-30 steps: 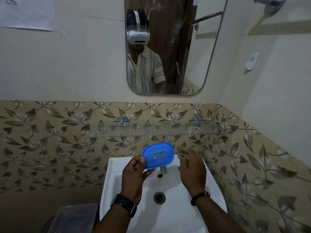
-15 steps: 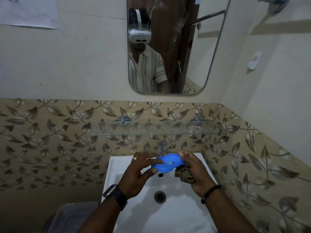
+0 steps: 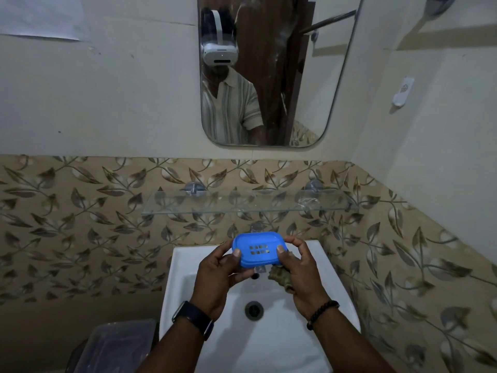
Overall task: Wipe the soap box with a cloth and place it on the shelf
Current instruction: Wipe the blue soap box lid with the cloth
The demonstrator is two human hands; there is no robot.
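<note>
Between both hands, over the white ceramic basin point(image 3: 188, 267), sits the blue oval plastic soap box point(image 3: 257, 249) with slotted drain holes. The left hand point(image 3: 219, 278) pinches its near-left edge, thumb on top; the right hand point(image 3: 301, 270) clamps the right end while a crumpled brownish cloth point(image 3: 281, 278) is bunched under its palm. It looks light and rigid, probably slick if damp, so gripping the rims at the short ends seems safest. Just above and beyond the knuckles hangs the clear glass shelf point(image 3: 242, 208) on metal brackets: hard, smooth, little friction. Leaf-patterned tiles point(image 3: 80, 211) back it, with a rounded mirror point(image 3: 269, 76) higher up.
</note>
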